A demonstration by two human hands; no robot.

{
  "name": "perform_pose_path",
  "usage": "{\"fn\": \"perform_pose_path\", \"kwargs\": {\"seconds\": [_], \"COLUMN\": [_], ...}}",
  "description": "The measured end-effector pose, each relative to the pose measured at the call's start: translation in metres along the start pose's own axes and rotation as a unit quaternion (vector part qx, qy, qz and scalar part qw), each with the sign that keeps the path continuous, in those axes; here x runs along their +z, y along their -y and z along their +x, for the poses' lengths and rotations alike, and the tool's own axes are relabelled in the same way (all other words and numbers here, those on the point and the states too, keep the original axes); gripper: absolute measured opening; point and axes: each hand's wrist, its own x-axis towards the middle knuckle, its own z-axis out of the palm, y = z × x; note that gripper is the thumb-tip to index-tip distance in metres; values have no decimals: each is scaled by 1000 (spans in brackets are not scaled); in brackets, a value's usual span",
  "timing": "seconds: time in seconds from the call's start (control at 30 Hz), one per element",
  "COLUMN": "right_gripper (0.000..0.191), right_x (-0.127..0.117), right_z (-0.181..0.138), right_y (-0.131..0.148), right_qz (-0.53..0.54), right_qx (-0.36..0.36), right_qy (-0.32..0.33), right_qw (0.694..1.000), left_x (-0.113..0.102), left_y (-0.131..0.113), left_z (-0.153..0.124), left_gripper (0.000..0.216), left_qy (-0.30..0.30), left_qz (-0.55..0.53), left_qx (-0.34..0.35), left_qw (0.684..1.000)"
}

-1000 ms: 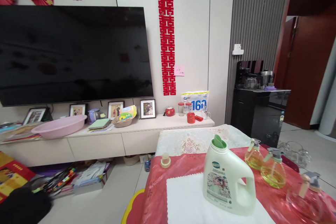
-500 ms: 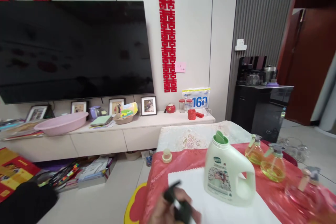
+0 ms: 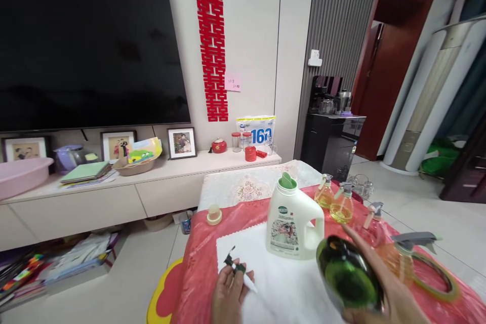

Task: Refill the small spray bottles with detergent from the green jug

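My right hand (image 3: 383, 288) is wrapped round a dark green round bottle (image 3: 347, 276), held tilted above the white cloth (image 3: 281, 283) at the table's near edge. My left hand (image 3: 227, 296) pinches a black pump spray head (image 3: 232, 263) with a white tube, over the cloth's left part. A white detergent jug (image 3: 290, 220) with a green cap stands upright on the cloth, just behind both hands. A small cream cap (image 3: 214, 215) lies on the red tablecloth (image 3: 201, 263) to the left.
Several clear spray bottles (image 3: 341, 205) with yellow or pink liquid stand along the table's right side. A long TV cabinet (image 3: 114, 192) with frames and a pink basin (image 3: 21, 174) runs behind. Papers litter the floor at left. A black cabinet (image 3: 330, 142) stands at right.
The view has swung right and down. My right hand has come into view with the green bottle. My left hand has risen with the spray head, now sharp instead of blurred.
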Motion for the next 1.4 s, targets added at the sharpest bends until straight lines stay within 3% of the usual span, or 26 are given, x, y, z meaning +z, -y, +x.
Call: {"fn": "perform_pose_path", "kwargs": {"seconds": [0.17, 0.3, 0.43, 0.77, 1.4], "right_gripper": [97, 88, 89, 90, 89], "right_x": [-36, -51, -52, -45, -46], "right_z": [71, 119, 146, 174, 185], "right_y": [14, 25, 32, 39, 67], "right_qz": [-95, -156, -244, -395, -488], "right_qx": [-59, -110, -145, -192, -210], "right_qy": [-49, -42, -7, 35, 58], "right_qw": [993, 981, 959, 898, 846], "left_x": [-23, -29, -28, -19, -13], "left_y": [36, 42, 43, 36, 27], "left_z": [20, 24, 22, 15, 6], "left_gripper": [50, 61, 60, 59, 59], "left_qy": [-8, -1, -8, -12, -8], "left_qz": [12, 22, 11, -5, 5], "left_qx": [58, 55, 60, 53, 43], "left_qw": [998, 998, 998, 999, 999]}}
